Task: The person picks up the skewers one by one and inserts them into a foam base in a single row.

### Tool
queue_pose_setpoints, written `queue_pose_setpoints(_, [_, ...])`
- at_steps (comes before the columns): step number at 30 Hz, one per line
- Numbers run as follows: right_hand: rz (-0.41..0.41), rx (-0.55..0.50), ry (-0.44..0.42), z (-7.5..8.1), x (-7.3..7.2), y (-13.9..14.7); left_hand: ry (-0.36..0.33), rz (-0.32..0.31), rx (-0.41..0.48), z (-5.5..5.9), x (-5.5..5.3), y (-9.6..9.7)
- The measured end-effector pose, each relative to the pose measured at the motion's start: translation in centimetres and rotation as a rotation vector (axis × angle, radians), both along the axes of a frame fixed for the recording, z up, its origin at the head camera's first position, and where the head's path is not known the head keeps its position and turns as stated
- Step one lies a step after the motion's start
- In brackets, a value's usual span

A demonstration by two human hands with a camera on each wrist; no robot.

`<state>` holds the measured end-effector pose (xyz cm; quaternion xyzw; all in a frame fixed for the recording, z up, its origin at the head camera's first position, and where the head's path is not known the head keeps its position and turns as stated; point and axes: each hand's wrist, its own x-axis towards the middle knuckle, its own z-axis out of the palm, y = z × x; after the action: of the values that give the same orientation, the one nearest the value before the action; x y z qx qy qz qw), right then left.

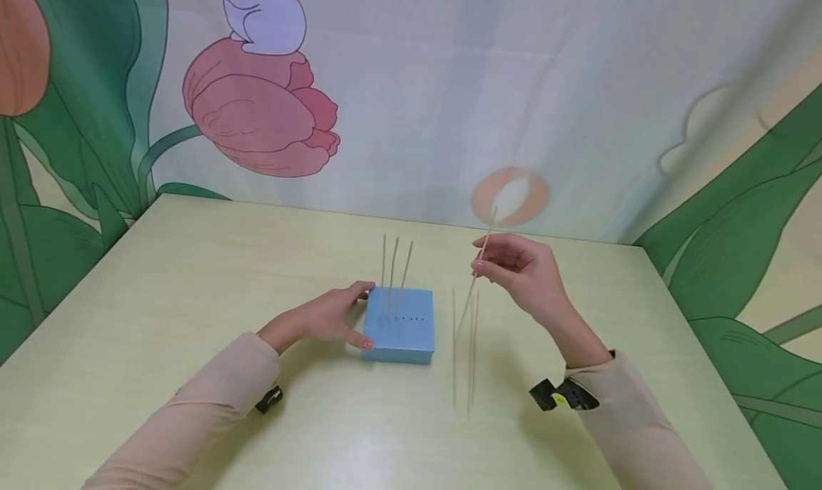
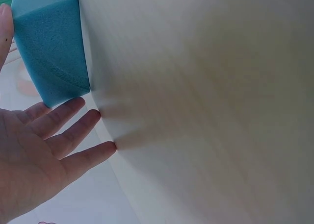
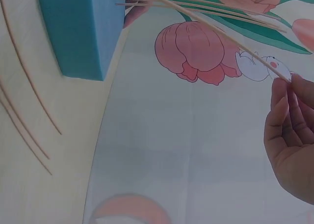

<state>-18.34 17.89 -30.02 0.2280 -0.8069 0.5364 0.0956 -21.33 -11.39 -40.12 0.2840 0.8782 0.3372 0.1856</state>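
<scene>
A blue foam-like block (image 1: 414, 337) lies on the table, with a row of small holes in its top. Three thin wooden sticks (image 1: 392, 269) stand in that row, at its left part. My left hand (image 1: 327, 315) holds the block from the left, thumb at its near side and forefinger at its far corner; in the left wrist view the other fingers (image 2: 81, 162) spread below it. Above the table, right of the block, my right hand (image 1: 529, 269) pinches another wooden stick (image 1: 472, 287) between thumb and fingertips. That stick is tilted, its lower end down toward the block's side.
Several loose sticks (image 1: 454, 376) lie lengthwise on the pale table (image 1: 257, 262), just right of the block. Behind the table's far edge hangs a printed cloth (image 1: 411, 119) with flowers and a white animal.
</scene>
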Motion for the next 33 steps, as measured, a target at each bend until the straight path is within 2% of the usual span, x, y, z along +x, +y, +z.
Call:
queue_pose_setpoints(6, [0.024,-0.047,0.05,0.2,-0.1,-1.0,0.003,0.0,0.003,-0.2,0.0,-0.2])
queue_pose_setpoints(14, [0.042,-0.062,0.179,0.2,-0.4,-2.4,0.015,0.0,-0.006,-0.2,-0.2,-0.2])
queue_pose_setpoints(25, [0.079,-0.079,0.232,-0.1,-0.8,-4.3,0.018,0.002,-0.014,-0.2,-0.4,-0.1])
queue_pose_setpoints(33, [0.091,-0.031,0.283,-0.7,-1.2,-5.5,-0.003,-0.005,-0.004,-0.2,-0.2,-0.1])
